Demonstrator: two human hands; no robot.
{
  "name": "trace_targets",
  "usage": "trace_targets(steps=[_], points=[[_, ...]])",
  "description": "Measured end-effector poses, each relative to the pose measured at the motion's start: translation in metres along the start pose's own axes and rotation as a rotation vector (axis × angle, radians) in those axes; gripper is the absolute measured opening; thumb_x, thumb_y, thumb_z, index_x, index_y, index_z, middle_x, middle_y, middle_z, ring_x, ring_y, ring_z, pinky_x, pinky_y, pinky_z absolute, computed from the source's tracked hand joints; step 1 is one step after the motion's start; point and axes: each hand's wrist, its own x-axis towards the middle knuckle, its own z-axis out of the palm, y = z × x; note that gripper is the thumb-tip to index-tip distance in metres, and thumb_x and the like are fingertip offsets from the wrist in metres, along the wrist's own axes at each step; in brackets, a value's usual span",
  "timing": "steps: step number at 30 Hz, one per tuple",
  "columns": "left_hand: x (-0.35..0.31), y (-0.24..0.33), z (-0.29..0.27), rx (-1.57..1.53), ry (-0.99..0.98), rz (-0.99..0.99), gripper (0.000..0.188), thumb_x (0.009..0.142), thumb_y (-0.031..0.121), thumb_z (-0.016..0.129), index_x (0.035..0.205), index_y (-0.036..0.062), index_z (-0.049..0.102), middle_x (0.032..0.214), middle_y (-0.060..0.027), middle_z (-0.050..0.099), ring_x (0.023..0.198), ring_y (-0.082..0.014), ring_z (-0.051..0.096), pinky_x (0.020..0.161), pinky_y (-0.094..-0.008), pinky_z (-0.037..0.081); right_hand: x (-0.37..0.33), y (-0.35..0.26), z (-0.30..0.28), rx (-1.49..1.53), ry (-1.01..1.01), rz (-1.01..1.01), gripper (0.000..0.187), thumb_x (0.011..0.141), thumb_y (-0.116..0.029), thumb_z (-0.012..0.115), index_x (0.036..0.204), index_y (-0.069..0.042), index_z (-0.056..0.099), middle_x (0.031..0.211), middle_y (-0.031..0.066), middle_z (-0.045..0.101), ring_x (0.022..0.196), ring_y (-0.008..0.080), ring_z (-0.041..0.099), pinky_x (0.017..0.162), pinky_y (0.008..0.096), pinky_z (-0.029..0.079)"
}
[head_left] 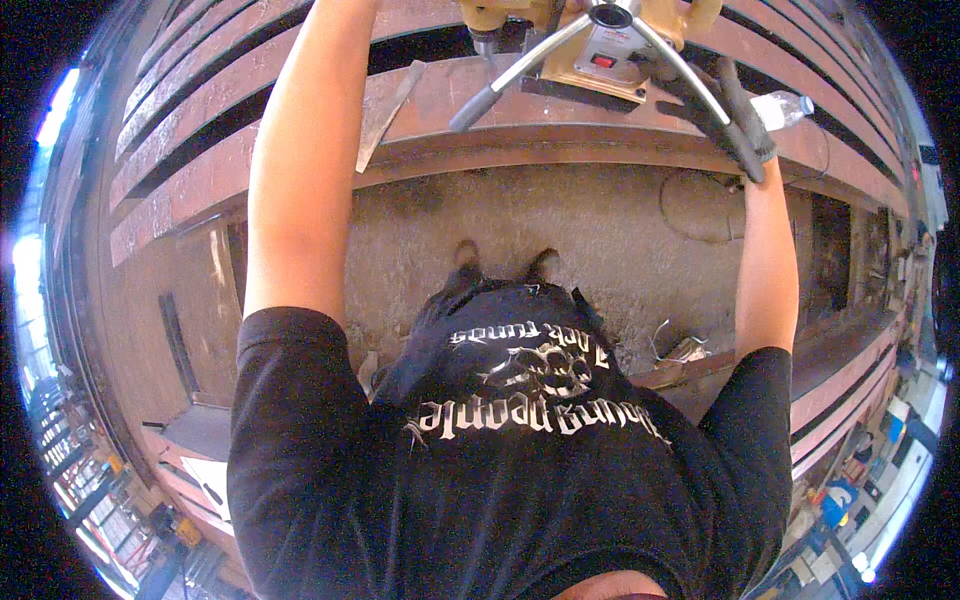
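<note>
Up top, gloved right hand [735,110] grips smooth steel drill-press lever [700,90] w/ rusty beam [560,125] below; left hand unseen.

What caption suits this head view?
Gloved right hand grips a handle of a yellow drill on a rusty steel beam.

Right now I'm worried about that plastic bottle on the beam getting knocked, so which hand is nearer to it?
Right. The gloved right hand grips a feed handle just left of the bottle. The left hand is out of view past the top edge, far to its left.
</note>
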Motion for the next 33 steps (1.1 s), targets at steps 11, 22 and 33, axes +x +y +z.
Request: trace_targets(steps=[11,22,33], points=[[0.0,0.008,0.007,0.029,0.017,-0.012,0.058,0.093,0.017,0.08,0.142,0.0045,0.054,0.127,-0.0046,0.068,0.114,-0.0137,0.062,0.1,-0.0319,0.051,-0.034,-0.057,0.019,-0.367,0.188,0.009,0.053,0.103,-0.049,0.057,0.129,-0.003,0.065,0.121,0.0108,0.07,0.105,0.0194,0.066,0.091,0.0322,0.053],[-0.004,0.021,0.013,-0.037,0.034,-0.103,0.054,0.092,0.012,0.08,0.139,0.003,0.056,0.125,-0.0064,0.07,0.113,-0.0147,0.064,0.099,-0.0319,0.053,0.048,0.059,0.055,-0.663,0.768,-0.428,0.042,0.092,-0.028,0.081,0.117,0.0,0.064,0.095,0.008,0.073,0.083,0.0141,0.065,0.076,0.0313,0.054],[-0.012,0.021,0.005,0.02,0.024,-0.058,0.053,0.092,0.014,0.08,0.137,0.0018,0.057,0.125,-0.0081,0.07,0.112,-0.0167,0.066,0.1,-0.0319,0.053,-0.005,-0.077,0.193,-0.807,0.78,-0.953,0.02,0.096,-0.019,0.074,0.103,-0.001,0.072,0.085,0.002,0.072,0.072,0.0146,0.063,0.068,0.0289,0.051]])
